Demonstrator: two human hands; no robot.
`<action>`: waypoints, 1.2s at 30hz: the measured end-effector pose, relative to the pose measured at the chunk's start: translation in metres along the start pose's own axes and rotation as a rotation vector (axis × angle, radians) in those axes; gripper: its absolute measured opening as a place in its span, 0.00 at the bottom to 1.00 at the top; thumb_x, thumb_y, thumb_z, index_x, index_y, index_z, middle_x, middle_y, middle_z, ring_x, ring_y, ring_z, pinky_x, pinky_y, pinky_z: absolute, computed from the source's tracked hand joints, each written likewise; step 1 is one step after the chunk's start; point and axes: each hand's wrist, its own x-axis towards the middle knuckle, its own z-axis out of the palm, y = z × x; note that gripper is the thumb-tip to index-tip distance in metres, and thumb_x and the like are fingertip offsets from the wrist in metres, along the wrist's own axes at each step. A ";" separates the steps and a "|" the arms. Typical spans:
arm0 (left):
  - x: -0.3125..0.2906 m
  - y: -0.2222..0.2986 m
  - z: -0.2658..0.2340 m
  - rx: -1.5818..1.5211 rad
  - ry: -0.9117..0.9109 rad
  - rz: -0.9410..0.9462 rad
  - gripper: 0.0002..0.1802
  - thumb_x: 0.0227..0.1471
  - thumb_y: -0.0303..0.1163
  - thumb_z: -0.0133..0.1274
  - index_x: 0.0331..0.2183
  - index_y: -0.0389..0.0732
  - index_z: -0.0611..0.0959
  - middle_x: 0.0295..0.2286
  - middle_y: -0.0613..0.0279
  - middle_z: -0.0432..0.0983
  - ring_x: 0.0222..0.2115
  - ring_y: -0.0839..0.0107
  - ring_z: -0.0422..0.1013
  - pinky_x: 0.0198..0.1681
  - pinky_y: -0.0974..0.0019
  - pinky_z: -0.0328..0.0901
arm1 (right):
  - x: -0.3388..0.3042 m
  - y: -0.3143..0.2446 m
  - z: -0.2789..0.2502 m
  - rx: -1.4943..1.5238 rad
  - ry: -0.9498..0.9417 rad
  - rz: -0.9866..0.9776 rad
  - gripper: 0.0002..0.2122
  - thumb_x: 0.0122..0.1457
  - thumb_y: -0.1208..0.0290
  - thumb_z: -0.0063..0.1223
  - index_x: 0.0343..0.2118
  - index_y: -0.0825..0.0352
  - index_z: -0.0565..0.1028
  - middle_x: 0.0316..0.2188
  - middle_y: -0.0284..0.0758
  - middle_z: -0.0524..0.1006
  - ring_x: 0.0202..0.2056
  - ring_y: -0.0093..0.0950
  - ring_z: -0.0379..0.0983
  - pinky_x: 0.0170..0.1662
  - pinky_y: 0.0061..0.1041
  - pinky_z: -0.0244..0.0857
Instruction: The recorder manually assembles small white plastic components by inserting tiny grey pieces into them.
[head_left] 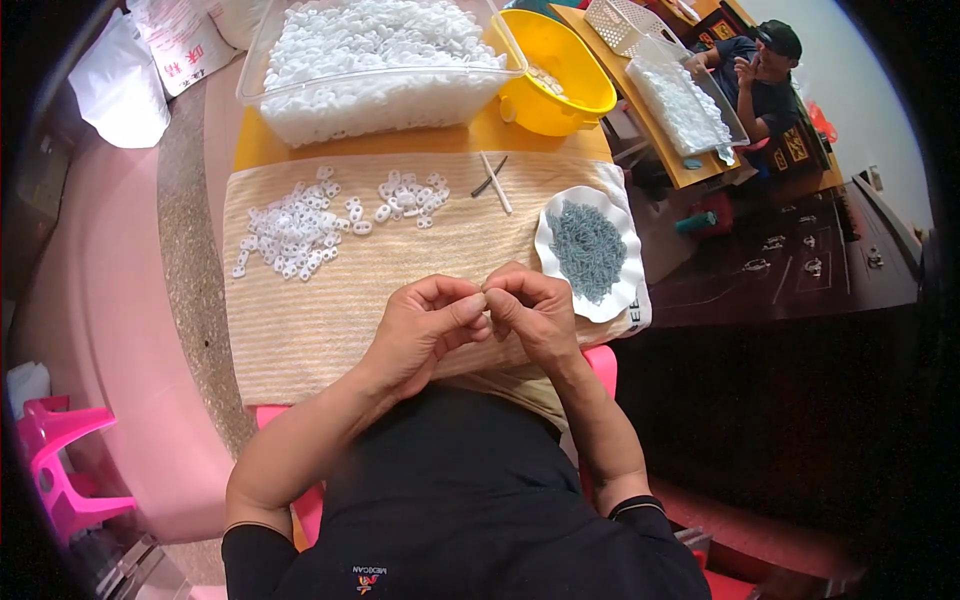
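Closely together, the left hand (425, 325) and right hand (535, 310) met fingertip to fingertip, fingers pinched on something too small to tell; white pieces (295, 230) lay at eleven o'clock, nearer the left.

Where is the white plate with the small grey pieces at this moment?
In the head view, the white plate lies on the beige towel, at the person's right, just beyond the right hand.

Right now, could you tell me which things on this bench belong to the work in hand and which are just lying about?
In use:
left hand and right hand, fingertips pinched together, what they hold hidden
loose white plastic pieces
plate of grey pieces
clear bin of white pieces

Lying about:
yellow bowl
white bags
pink stool
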 end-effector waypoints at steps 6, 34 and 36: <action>0.002 -0.002 -0.003 -0.001 0.006 0.025 0.07 0.53 0.27 0.55 0.35 0.36 0.78 0.28 0.62 0.76 0.28 0.75 0.73 0.34 0.71 0.72 | 0.000 0.002 0.002 0.022 -0.029 -0.016 0.07 0.59 0.74 0.54 0.34 0.74 0.76 0.31 0.32 0.73 0.23 0.16 0.69 0.25 0.15 0.66; 0.009 -0.006 -0.010 -0.044 0.054 0.066 0.10 0.53 0.22 0.53 0.39 0.30 0.76 0.32 0.55 0.76 0.31 0.70 0.75 0.40 0.68 0.73 | 0.006 0.017 -0.002 -0.050 0.025 0.026 0.05 0.60 0.75 0.51 0.34 0.72 0.74 0.27 0.31 0.77 0.28 0.16 0.72 0.32 0.16 0.67; 0.009 -0.007 -0.009 -0.035 0.059 0.061 0.10 0.53 0.22 0.53 0.39 0.31 0.76 0.31 0.56 0.77 0.31 0.70 0.75 0.40 0.67 0.73 | 0.006 0.017 -0.002 -0.024 0.012 0.027 0.05 0.60 0.75 0.51 0.34 0.72 0.74 0.27 0.31 0.77 0.28 0.16 0.72 0.33 0.16 0.68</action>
